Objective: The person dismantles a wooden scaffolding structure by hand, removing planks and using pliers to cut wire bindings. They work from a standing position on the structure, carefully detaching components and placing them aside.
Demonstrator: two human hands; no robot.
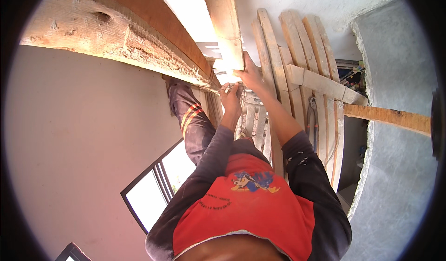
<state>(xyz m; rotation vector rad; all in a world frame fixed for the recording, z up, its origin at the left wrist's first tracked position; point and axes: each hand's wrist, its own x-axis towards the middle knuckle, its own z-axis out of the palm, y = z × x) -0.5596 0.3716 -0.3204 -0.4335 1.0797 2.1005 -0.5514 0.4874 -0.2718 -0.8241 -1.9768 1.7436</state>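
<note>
A short length of squared timber (224,26) stands out ahead of me, its lower end in bright glare. My right hand (252,77) is closed around that lower end, thumb along its right side. Just below and to the left, my left hand (231,96) is pinched closed near the end of a large rough beam (125,42). A small pale thing shows at its fingertips, too small to name. The two hands are close together. Glare hides what lies between them.
Several planks (292,66) form a platform on the right, with pincers (312,117) lying on them. A crosswise timber (327,85) rests over the planks. A grey wall (399,75) with a rough edge is at far right. My raised leg (190,117) is beside the left wall (93,121), near a window (153,191).
</note>
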